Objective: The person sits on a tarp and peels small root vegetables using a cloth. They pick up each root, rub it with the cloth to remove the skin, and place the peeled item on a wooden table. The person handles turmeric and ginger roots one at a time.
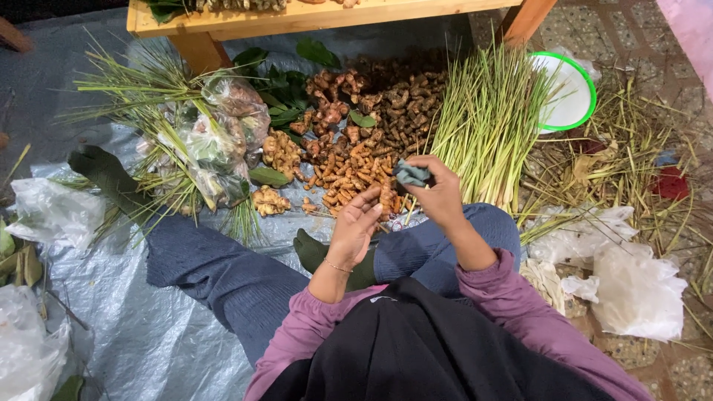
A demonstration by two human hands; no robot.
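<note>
Grey plastic sheeting covers the floor where I sit cross-legged. My right hand [438, 189] pinches a small crumpled grey-green cloth [411, 174], held up just above the heap of orange turmeric roots [355, 174]; I judge the cloth soft, light and limp, best taken by a bunched fold. My left hand [356, 226] is open and empty, palm up, just below it. Lemongrass stalks [486, 122] lie beyond my right hand; bagged greens [223, 141] sit well off to the left.
</note>
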